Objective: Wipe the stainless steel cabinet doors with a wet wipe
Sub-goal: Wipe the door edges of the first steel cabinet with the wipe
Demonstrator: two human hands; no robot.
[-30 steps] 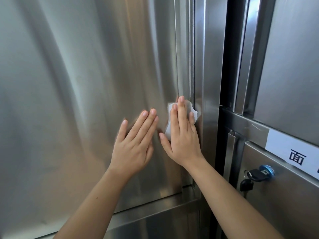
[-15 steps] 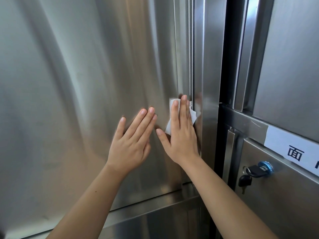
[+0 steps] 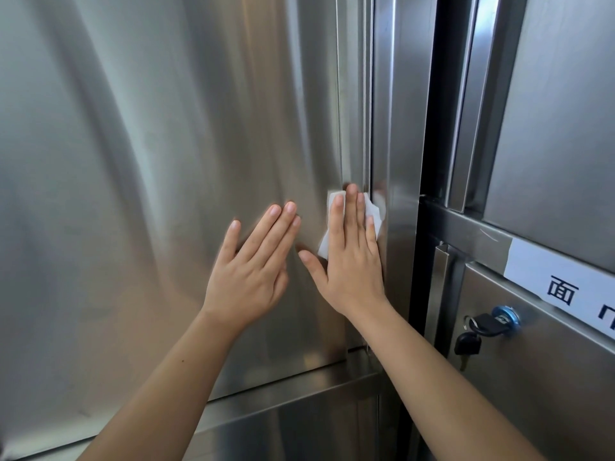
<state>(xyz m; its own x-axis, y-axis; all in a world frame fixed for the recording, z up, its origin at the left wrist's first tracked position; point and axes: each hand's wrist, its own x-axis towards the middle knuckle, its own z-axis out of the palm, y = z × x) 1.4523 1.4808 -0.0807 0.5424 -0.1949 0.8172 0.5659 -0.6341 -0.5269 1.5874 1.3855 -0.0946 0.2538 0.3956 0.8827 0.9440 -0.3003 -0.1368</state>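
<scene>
A large stainless steel cabinet door [image 3: 159,181] fills the left and middle of the view. My right hand [image 3: 349,257] lies flat with straight fingers on a white wet wipe [image 3: 372,212] and presses it against the door's right edge, near the vertical seam. Most of the wipe is hidden under the fingers. My left hand [image 3: 253,271] rests flat on the door just left of the right hand, fingers straight and together, holding nothing.
A steel frame post [image 3: 399,128] stands right of the seam. Further right are other cabinet doors, one with a white paper label [image 3: 565,284], a blue lock with a black key [image 3: 499,322] and a vertical handle [image 3: 441,287]. A steel ledge [image 3: 283,397] runs below the door.
My right hand and the wipe have slid slightly upward along the door's right edge. My left hand has stayed flat on the door in about the same place.
</scene>
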